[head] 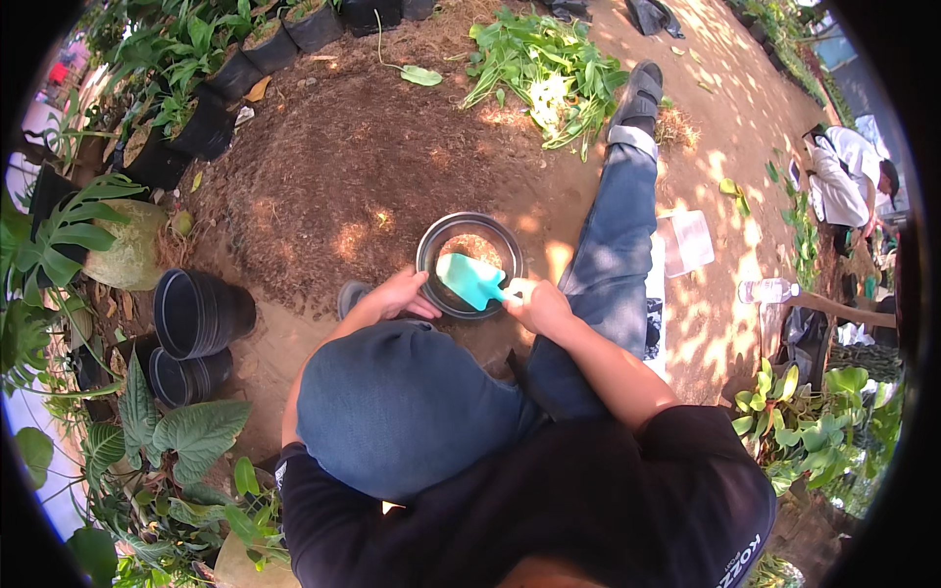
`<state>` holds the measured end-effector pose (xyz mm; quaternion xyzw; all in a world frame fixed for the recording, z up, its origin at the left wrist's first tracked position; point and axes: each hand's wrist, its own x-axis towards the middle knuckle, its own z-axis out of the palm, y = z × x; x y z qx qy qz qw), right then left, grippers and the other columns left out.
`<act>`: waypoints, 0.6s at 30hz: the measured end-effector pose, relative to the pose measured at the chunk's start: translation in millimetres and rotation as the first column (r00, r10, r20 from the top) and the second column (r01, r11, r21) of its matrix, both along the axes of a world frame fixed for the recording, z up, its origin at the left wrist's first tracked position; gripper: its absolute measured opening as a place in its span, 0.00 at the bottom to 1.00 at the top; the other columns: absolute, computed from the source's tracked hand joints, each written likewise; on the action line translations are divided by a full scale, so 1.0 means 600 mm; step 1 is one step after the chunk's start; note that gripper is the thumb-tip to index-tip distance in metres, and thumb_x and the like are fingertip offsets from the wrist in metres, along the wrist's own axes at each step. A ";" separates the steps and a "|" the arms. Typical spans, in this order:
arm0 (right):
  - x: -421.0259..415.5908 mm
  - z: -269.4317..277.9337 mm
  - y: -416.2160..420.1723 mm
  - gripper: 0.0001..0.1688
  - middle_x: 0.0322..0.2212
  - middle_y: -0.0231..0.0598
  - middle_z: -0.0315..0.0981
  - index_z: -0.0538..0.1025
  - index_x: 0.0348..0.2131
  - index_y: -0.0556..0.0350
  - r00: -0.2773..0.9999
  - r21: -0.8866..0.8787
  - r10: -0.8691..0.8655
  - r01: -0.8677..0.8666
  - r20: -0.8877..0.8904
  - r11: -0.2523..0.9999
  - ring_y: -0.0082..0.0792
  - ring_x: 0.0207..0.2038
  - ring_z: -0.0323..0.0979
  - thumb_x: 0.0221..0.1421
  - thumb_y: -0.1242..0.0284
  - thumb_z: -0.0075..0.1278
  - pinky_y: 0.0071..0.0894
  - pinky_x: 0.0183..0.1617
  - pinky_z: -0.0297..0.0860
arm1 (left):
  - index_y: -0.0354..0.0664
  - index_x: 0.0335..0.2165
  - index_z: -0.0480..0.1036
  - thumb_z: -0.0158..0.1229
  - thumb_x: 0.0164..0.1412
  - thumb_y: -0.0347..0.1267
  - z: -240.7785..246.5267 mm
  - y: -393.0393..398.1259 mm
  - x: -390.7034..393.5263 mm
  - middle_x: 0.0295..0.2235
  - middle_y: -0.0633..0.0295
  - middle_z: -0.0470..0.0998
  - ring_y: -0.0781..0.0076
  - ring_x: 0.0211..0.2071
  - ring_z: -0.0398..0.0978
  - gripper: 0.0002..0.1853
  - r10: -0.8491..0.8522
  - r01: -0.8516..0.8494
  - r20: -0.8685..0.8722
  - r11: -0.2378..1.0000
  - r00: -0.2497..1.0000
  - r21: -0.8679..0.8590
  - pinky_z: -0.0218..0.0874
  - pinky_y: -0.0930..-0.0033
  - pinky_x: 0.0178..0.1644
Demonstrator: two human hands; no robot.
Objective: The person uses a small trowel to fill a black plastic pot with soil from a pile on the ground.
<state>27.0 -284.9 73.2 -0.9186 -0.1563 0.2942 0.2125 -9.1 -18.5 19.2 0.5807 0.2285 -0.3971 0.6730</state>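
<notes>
A round black plastic plant pot (470,218) stands on the soil between my legs, with brown loose material in its bottom. My right hand (537,305) grips the handle of a turquoise hand trowel (470,279). The trowel's blade lies over the pot's opening, inside the rim as seen from above; how deep it reaches I cannot tell. My left hand (404,294) is at the pot's left side, fingers spread along its outer wall near the rim. A broad mound of brown potting soil (316,169) spreads just beyond the pot.
Stacked black pots (202,312) stand at left, near large-leaved plants. Cut leafy stems (548,73) lie beyond the soil by my right foot (639,95). A clear plastic container (687,242), a water bottle (768,290) and a wooden handle (842,309) are at right. Another person (849,176) bends over there.
</notes>
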 end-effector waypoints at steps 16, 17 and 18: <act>-0.010 0.011 0.001 0.11 0.29 0.46 0.75 0.75 0.34 0.45 0.999 0.026 0.033 -0.034 0.019 0.999 0.51 0.34 0.73 0.49 0.66 0.49 0.46 0.38 0.68 | 0.25 0.44 0.65 0.40 0.65 0.42 0.016 -0.014 0.001 0.34 0.42 0.75 0.57 0.35 0.76 0.25 -0.060 0.070 -0.098 0.993 0.993 0.093 0.70 0.66 0.39; -0.010 0.010 -0.006 0.11 0.29 0.46 0.75 0.75 0.35 0.44 0.998 0.009 0.048 -0.048 0.028 0.999 0.51 0.34 0.73 0.49 0.66 0.49 0.46 0.38 0.68 | 0.24 0.43 0.65 0.40 0.65 0.42 -0.001 -0.014 0.002 0.34 0.42 0.75 0.59 0.35 0.77 0.26 -0.100 0.104 -0.123 0.994 0.987 0.023 0.70 0.66 0.39; -0.007 0.022 0.000 0.11 0.29 0.45 0.75 0.75 0.35 0.44 0.995 0.007 0.089 -0.090 0.040 0.996 0.51 0.34 0.73 0.49 0.66 0.48 0.46 0.38 0.68 | 0.23 0.43 0.65 0.40 0.65 0.42 -0.019 0.000 -0.005 0.35 0.42 0.75 0.60 0.34 0.77 0.26 -0.112 0.109 -0.146 0.994 0.983 -0.032 0.70 0.66 0.39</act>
